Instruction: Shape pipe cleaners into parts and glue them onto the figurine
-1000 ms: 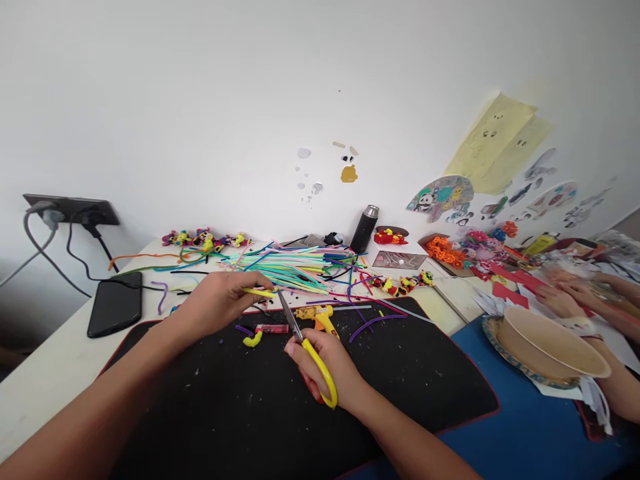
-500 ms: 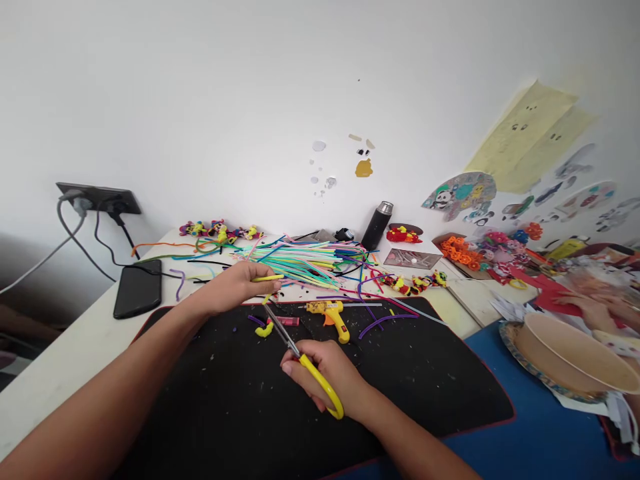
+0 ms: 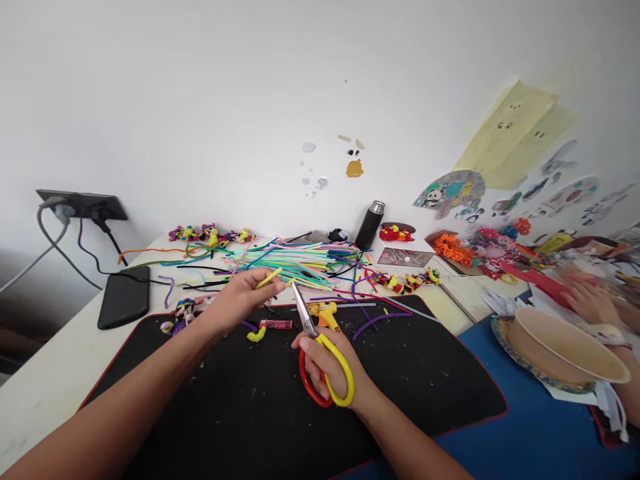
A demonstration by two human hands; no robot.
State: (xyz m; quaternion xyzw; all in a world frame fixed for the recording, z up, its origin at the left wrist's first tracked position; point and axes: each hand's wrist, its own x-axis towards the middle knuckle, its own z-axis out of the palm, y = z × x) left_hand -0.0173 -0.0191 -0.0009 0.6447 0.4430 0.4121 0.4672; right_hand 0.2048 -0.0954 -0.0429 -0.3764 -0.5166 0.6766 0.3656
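Observation:
Yellow pipe cleaner (image 3: 269, 278) is pinched in the fingers of my left hand (image 3: 250, 293), above the far edge of the black mat (image 3: 240, 413). My right hand (image 3: 333, 367) is closed on scissors (image 3: 306, 313) with one red and one yellow handle. The blade tips point up at the pipe cleaner's end beside my left fingertips; whether they touch it I cannot tell. A curled yellow pipe cleaner piece (image 3: 257, 335) and a pink lighter (image 3: 277, 325) lie below my left hand. Behind the blades lies a yellow glue gun (image 3: 325, 312), partly covered.
A heap of coloured pipe cleaners (image 3: 300, 257) lies by the wall. At left is a phone (image 3: 124, 298); a small doll (image 3: 183, 317) lies near my left forearm. A black flask (image 3: 370, 225) stands behind. At right are a bowl (image 3: 565, 347) and another person's hand (image 3: 595, 300).
The scissors have turned more upright, so both handles now show, and their tips are beside my left fingertips. The view has shifted slightly, and a small doll now shows beyond my left forearm.

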